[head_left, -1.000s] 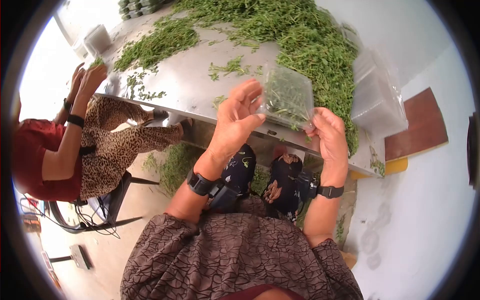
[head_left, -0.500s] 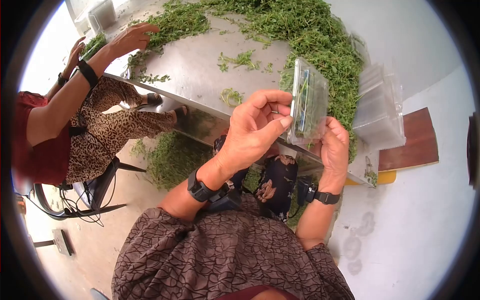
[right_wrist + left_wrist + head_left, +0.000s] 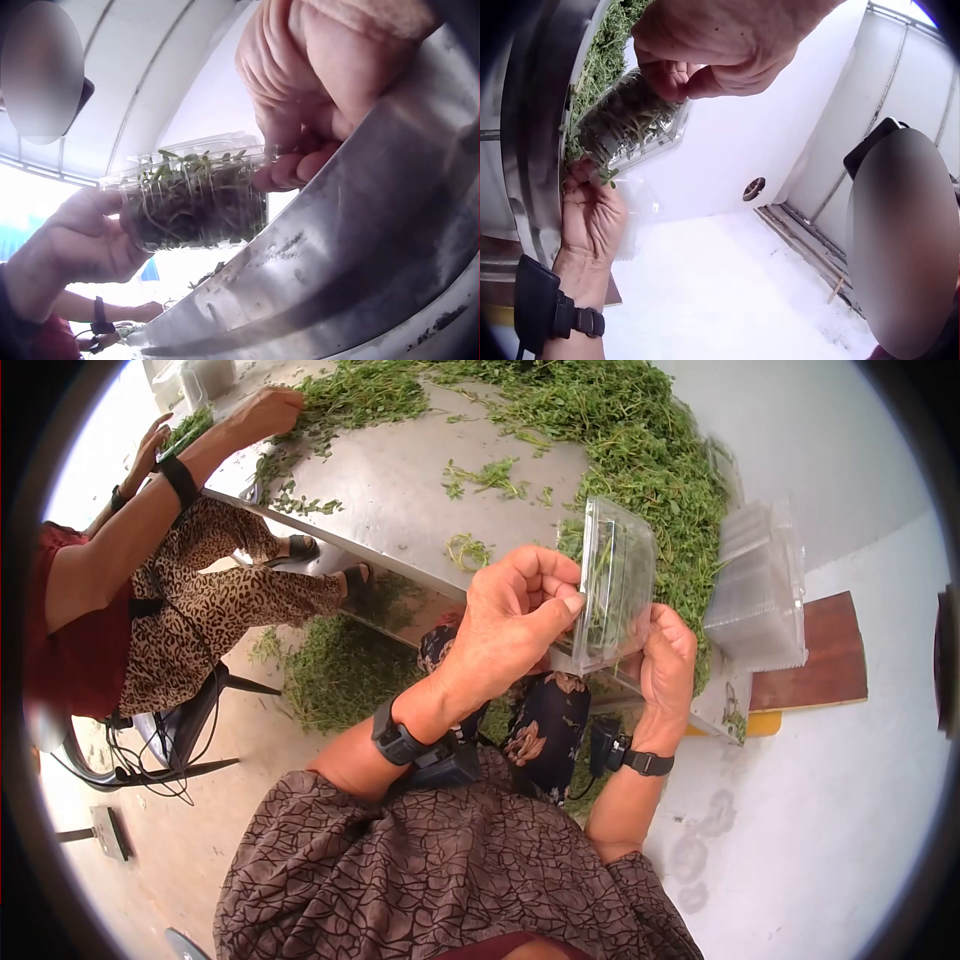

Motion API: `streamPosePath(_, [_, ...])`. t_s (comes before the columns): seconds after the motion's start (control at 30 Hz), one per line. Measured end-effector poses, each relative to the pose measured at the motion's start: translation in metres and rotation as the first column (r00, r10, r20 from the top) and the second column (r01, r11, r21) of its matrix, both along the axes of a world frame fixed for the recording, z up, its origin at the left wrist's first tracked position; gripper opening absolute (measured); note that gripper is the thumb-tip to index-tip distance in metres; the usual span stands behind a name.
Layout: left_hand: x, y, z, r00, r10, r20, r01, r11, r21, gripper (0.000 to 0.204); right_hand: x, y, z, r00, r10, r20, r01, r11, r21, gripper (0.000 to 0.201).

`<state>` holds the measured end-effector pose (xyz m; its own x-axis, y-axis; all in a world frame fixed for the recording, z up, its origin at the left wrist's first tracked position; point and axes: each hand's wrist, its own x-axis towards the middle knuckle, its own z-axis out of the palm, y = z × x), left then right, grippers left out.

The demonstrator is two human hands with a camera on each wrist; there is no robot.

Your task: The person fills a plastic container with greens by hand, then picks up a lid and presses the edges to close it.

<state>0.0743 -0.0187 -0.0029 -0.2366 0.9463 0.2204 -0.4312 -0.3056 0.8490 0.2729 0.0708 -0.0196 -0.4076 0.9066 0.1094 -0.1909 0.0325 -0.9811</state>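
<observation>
Herbs (image 3: 620, 430) heap on the steel table (image 3: 400, 490) while left hand (image 3: 510, 625) and right hand (image 3: 668, 665) pinch a clear box (image 3: 612, 595).

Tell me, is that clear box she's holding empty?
No, the box is packed with green herbs, and the left hand and right hand grip its ends.

A herb-packing workroom: a long steel worktop (image 3: 400, 490) is heaped with loose green herbs (image 3: 640, 440), a stack of empty clear clamshell boxes (image 3: 760, 585) stands at its end, cuttings (image 3: 335, 675) litter the floor, and a second seated worker (image 3: 110, 600) sorts alongside.
</observation>
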Motion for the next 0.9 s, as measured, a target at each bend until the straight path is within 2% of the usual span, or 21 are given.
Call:
streamPosePath(0.43, [-0.012,0.001,0.003,0.997,-0.049,-0.066,0.036,0.983,-0.182,0.007,-0.002,-0.003,0.003,0.999,0.005,0.049,-0.007,1.000,0.030,0.018])
streamPosePath(0.77, [-0.019,0.006,-0.001,0.991,-0.108,-0.074,0.096,0.984,-0.149,0.007,-0.001,-0.002,0.002,0.999,-0.016,0.047,0.014,0.999,0.050,0.019])
streamPosePath(0.83, [-0.018,0.011,-0.005,0.999,-0.014,-0.038,0.011,0.997,-0.077,0.013,-0.003,-0.005,0.005,0.997,-0.018,0.078,0.015,0.999,0.049,0.020])
streamPosePath(0.87, [-0.019,0.012,-0.008,0.995,0.018,-0.099,-0.026,0.996,-0.082,0.024,-0.003,-0.005,0.005,0.997,-0.031,0.071,0.027,0.998,0.055,0.020])
streamPosePath(0.9, [-0.018,0.012,-0.005,0.994,0.004,-0.108,-0.012,0.997,-0.075,0.024,-0.004,-0.003,0.003,0.995,-0.060,0.085,0.058,0.998,0.020,0.021])
